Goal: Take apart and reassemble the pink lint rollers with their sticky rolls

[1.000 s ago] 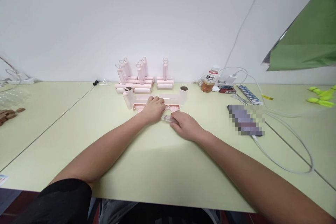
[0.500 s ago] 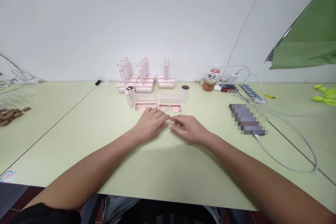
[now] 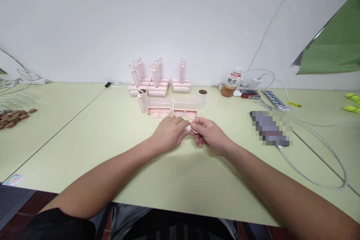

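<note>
My left hand (image 3: 173,133) and my right hand (image 3: 206,133) meet over the table, fingertips almost touching. Between them is a small whitish-pink plastic piece (image 3: 188,128), mostly covered by the fingers. My left hand is closed round one end of it. A pinch of thumb and fingers on my right hand grips the other end. Just beyond lie two open pink cases (image 3: 159,111) with round discs, their clear covers (image 3: 187,103) behind. A pink handle (image 3: 142,102) stands at their left, and a sticky-paper roll (image 3: 202,98) with a brown core stands at their right.
Against the wall stand several pink lint rollers (image 3: 157,90) with upright handles. To the right are a bottle (image 3: 231,83), a red box (image 3: 251,94), a blue-patterned packet (image 3: 275,100), a phone (image 3: 268,129) and white cables (image 3: 309,183). Brown pieces (image 3: 14,118) lie at far left.
My right hand has turned and now pinches with its thumb on top. The held piece shows as a whitish-pink end instead of a clear strip. The view has shifted slightly.
</note>
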Demonstrator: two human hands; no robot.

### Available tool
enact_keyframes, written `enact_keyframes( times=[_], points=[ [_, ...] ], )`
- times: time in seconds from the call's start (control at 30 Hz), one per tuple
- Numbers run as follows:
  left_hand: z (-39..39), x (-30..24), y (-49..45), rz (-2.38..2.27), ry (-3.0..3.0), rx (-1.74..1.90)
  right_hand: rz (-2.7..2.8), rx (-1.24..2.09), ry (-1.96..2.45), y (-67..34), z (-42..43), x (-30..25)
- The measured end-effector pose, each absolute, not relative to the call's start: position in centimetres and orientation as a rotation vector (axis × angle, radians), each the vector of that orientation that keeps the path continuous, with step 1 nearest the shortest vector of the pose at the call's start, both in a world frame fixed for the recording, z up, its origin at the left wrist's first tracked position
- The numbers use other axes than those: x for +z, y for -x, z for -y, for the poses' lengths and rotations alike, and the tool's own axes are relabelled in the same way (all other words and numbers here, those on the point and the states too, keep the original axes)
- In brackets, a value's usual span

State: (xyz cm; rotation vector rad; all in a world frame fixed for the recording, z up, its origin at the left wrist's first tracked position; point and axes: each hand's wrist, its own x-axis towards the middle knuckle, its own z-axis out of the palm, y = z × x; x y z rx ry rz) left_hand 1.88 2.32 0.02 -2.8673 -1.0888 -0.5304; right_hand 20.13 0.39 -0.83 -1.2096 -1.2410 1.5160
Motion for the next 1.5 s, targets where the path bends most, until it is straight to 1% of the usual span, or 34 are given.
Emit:
enact_keyframes(
  times=[0.1,0.3,0.37,0.43,0.53,0.6,0.7,0.8,0.9,1.0,1.1,1.17,1.3,1.4,1.5],
  points=[
    [-2.6,-0.2,-1.5,0.995,2.872,-0.561,1.395,1.588,1.271,-20.1,-0.3,-0.9],
    [-2.5,-0.7,-0.9,0.894,2.842,-0.758,1.538,1.568,1.098,-20.3,-0.2,-1.2],
    [-2.5,-0.8,-0.7,0.92,2.889,-0.932,1.482,1.629,1.041,-20.5,-0.1,-1.1],
    [-2.6,-0.6,-0.4,1.017,2.914,-1.201,1.371,1.699,0.963,-20.9,-0.2,-0.9],
    [-2.9,0.2,0.2,1.179,2.848,-1.532,1.228,1.701,0.897,-21.4,-0.5,-0.8],
    [-3.1,0.8,0.6,1.162,2.825,-1.609,1.177,1.681,0.913,-21.5,-0.7,-0.8],
    [-3.0,1.4,0.7,1.109,2.781,-1.656,1.092,1.761,0.934,-21.3,-0.8,-1.2],
    [-2.7,1.3,0.6,1.202,2.754,-1.66,1.018,1.866,0.931,-20.9,-0.7,-1.6],
    [-2.3,0.9,0.5,1.288,2.735,-1.727,0.987,1.895,0.881,-20.9,-0.8,-1.7],
    [-2.3,0.4,0.3,1.426,2.771,-1.706,0.988,1.804,0.794,-21.2,-1.0,-1.5],
    [-2.5,0.1,0.1,1.582,2.959,-1.464,1.04,1.688,0.76,-21.5,-1.0,-1.0],
    [-2.5,-0.1,0.0,1.622,3.115,-1.316,1.093,1.675,0.751,-21.5,-0.8,-0.7],
    [-2.7,-0.3,-0.2,1.668,3.353,-1.279,1.18,1.685,0.715,-21.1,-0.3,-0.6],
    [-3.0,0.1,-0.1,1.867,3.394,-1.445,1.25,1.533,0.796,-20.9,-0.2,-0.9],
    [-3.2,0.7,-0.2,2.079,3.299,-1.958,1.372,1.282,0.934,-21.0,-0.2,-1.3]
  ],
)
